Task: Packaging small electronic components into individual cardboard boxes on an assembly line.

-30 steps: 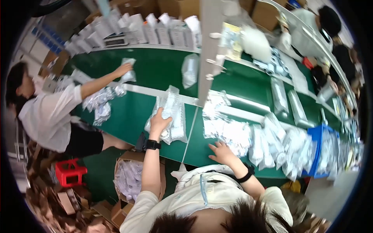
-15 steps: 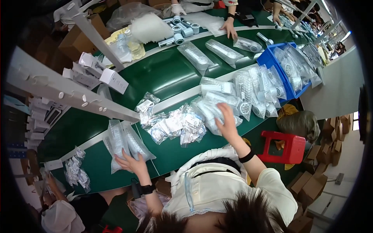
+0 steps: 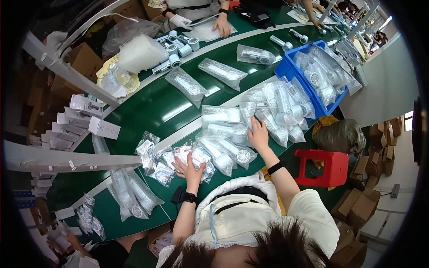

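My left hand (image 3: 190,170), fingers spread, is over the near edge of a heap of small clear packets (image 3: 162,174) with white and bluish contents. My right hand (image 3: 259,137) has its fingers stretched out at the edge of a pile of bubble-wrap bags (image 3: 220,130). Its fingertips seem to touch a bag; nothing is visibly gripped. Pale, round-headed devices show through several bags. Left of the packets lie two more bubble-wrap bags (image 3: 129,194) side by side on the green table (image 3: 154,219).
A blue bin (image 3: 308,99) full of wrapped devices stands at the right, beyond a red stool (image 3: 330,167). Spaced bubble-wrap bags (image 3: 185,85) lie on the green belt. A white post (image 3: 67,161) crosses at left near white boxes (image 3: 104,127). Across the belt, a co-worker's hands (image 3: 221,27) handle clear sheets.
My left hand has left the two bubble-wrap bags and moved right to the packets. My right hand remains by the bag pile. The view has shifted, and the co-worker's bare hand has drawn back from the belt.
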`<state>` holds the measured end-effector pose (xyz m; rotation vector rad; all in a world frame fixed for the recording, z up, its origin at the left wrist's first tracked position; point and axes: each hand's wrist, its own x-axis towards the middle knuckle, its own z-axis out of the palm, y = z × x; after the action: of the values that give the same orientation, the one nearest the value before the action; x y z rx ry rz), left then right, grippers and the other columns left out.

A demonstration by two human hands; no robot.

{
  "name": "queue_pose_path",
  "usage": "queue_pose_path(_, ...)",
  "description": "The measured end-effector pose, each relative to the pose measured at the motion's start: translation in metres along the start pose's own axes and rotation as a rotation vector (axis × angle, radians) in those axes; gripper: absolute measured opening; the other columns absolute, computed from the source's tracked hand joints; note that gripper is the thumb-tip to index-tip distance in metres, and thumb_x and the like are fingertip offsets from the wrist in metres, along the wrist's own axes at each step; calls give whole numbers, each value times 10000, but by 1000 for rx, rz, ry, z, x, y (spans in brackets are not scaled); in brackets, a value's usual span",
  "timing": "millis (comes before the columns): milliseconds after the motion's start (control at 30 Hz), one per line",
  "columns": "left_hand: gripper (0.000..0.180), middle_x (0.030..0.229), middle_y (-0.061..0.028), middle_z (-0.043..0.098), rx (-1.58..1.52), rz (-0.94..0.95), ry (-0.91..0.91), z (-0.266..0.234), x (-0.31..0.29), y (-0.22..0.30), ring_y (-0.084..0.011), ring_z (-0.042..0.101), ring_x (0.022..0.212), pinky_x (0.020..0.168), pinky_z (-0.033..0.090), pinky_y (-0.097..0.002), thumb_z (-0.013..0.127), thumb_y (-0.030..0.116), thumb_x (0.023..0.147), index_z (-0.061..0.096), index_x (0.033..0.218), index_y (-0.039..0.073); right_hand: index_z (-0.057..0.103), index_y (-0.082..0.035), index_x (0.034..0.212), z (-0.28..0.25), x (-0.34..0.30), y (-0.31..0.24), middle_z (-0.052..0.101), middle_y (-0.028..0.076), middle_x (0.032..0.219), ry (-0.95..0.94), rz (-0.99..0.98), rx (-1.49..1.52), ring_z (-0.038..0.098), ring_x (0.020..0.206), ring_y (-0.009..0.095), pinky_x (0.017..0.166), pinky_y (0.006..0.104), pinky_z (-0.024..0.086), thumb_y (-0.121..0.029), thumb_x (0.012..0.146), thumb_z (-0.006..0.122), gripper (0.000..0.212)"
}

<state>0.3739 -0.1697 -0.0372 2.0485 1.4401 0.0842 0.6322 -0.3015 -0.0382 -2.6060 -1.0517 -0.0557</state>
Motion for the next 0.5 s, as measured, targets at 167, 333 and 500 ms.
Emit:
queue_pose_path(167, 737, 1416, -202, -7, 10, 77, 29, 1, 5, 1, -436, -84, 1283, 932, 52, -659, 710, 403, 653, 372, 1284, 231, 380, -67, 1258, 4, 7, -1, 498, 127, 1150, -12, 19, 15, 400, 1085, 394, 888, 447, 371, -251, 749, 559, 570)
queue_pose_path(333, 661, 1412, -212, 14, 56, 130, 161, 9, -4, -9, -445, -50, 1281, 934, 63, -653, 676, 416, 682, 412, 1261, 237, 434, -67, 1214, -4, 5, -8, 494, 181, 1117, 30, 79, 141, 405, 1083, 355, 849, 407, 395, -225, 762, 551, 493)
queue_pose_path(500, 659, 1406, -229, 24, 180, 113, 269, 13, -9, 2, -450, -34, 1280, 920, 63, -669, 669, 413, 681, 408, 1263, 245, 464, -65, 1197, -3, 1, 0, 523, 137, 1089, 27, 189, 172, 426, 1072, 313, 820, 408, 410, -222, 759, 556, 474)
